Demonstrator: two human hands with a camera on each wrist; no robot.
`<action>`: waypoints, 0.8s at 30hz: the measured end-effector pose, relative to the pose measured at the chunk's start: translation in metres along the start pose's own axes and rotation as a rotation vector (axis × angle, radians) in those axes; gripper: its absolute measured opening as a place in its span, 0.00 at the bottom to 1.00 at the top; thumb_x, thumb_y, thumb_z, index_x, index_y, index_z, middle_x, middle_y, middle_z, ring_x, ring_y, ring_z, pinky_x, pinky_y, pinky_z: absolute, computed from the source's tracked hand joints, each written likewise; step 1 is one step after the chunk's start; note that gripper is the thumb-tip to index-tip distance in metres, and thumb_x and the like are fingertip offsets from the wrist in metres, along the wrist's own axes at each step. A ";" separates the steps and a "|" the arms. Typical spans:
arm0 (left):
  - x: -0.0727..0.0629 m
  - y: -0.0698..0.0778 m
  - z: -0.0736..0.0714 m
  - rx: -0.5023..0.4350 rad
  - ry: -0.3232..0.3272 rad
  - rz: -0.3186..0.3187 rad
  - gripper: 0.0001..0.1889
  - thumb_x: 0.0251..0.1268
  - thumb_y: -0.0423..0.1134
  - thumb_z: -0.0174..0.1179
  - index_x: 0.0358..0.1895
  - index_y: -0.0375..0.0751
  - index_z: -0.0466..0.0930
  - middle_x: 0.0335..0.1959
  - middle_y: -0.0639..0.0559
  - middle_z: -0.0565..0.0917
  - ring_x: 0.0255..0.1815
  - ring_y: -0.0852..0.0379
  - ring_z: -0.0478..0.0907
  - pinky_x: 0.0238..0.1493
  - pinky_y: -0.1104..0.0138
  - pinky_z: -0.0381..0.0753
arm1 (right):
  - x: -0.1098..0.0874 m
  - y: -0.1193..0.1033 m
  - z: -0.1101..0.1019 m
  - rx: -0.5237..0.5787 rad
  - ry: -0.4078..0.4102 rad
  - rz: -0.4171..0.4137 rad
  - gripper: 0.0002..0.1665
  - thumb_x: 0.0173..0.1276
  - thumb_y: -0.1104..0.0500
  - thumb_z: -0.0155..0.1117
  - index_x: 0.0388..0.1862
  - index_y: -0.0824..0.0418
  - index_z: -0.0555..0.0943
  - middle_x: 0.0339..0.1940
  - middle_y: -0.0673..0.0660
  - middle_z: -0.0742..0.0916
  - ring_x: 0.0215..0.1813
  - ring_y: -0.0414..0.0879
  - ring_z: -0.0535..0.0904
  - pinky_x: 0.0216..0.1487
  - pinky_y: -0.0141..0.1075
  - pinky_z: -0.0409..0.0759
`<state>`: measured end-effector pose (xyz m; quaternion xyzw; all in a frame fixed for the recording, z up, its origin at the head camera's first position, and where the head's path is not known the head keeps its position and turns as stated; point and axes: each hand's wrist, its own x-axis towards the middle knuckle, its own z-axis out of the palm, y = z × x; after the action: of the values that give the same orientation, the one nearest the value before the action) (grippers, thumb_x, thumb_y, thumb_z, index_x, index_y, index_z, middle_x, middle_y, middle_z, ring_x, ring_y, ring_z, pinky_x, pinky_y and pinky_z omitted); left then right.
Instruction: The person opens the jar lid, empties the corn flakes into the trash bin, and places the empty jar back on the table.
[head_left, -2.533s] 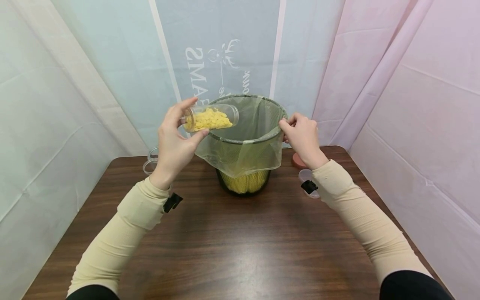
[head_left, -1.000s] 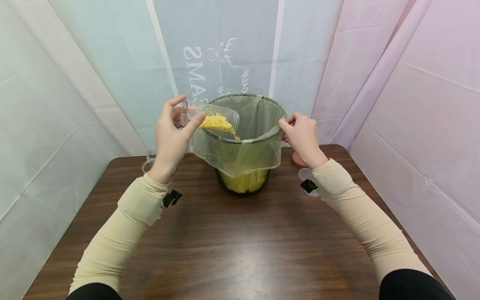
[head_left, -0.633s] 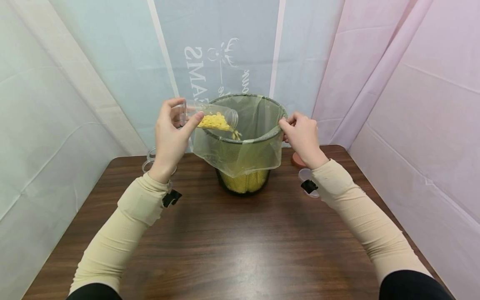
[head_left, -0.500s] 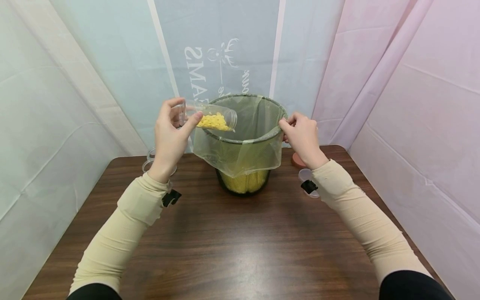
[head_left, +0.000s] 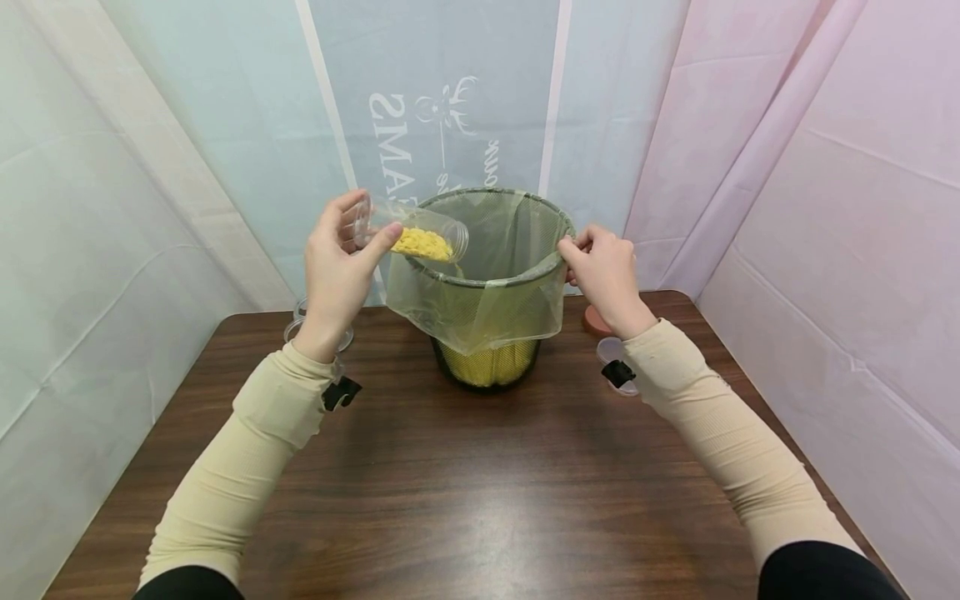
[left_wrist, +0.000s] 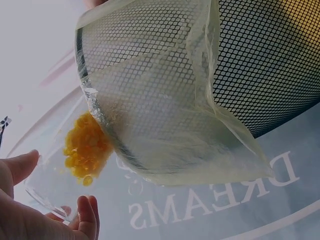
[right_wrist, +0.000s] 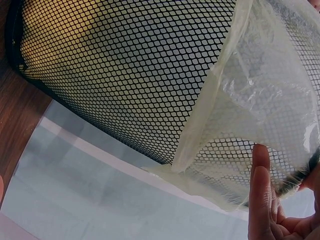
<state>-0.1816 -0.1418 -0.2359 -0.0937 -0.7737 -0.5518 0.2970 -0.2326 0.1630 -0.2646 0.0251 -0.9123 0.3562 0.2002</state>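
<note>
My left hand (head_left: 337,271) grips a clear jar (head_left: 431,220) near its base, with the mouth tipped down to the right over the bin's near left rim. Small yellow pieces (head_left: 422,243) lie heaped inside the jar, and a few hang at its lip. A black wire-mesh bin (head_left: 487,371) stands upright on the table, lined with a pale see-through bag (head_left: 480,312) folded out over the rim. Yellow shows through the mesh low down. At the right of the rim, my right hand (head_left: 606,271) pinches the bag's edge; in the right wrist view its fingers (right_wrist: 260,185) lie outside the bag.
Behind my left forearm, clear round containers (head_left: 345,339) are partly hidden. Right of the bin lie a reddish lid (head_left: 596,322) and a clear lid (head_left: 617,367), partly covered by my right wrist. Fabric walls (head_left: 247,125) enclose the brown wooden table (head_left: 480,483).
My left hand has drawn slightly left and tipped the jar mouth further down. Some yellow pieces have fallen toward the bin, and the heap in the jar is smaller. My right hand stays in place.
</note>
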 end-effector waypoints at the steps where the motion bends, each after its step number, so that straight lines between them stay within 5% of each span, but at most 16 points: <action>1: 0.000 0.000 0.000 0.006 0.003 0.004 0.30 0.55 0.48 0.68 0.62 0.47 0.72 0.55 0.48 0.79 0.44 0.55 0.80 0.47 0.69 0.79 | 0.000 0.000 0.000 0.001 0.000 -0.001 0.18 0.65 0.45 0.49 0.28 0.56 0.78 0.21 0.54 0.87 0.21 0.45 0.83 0.26 0.35 0.73; 24: 0.002 0.002 -0.001 -0.023 0.008 0.006 0.29 0.58 0.46 0.66 0.63 0.44 0.71 0.51 0.44 0.81 0.40 0.61 0.81 0.46 0.71 0.80 | 0.000 0.000 0.001 0.004 0.002 -0.013 0.18 0.65 0.46 0.49 0.28 0.57 0.78 0.21 0.54 0.86 0.22 0.46 0.84 0.25 0.35 0.73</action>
<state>-0.1818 -0.1420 -0.2330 -0.0970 -0.7659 -0.5600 0.3005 -0.2329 0.1629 -0.2652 0.0312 -0.9112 0.3569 0.2033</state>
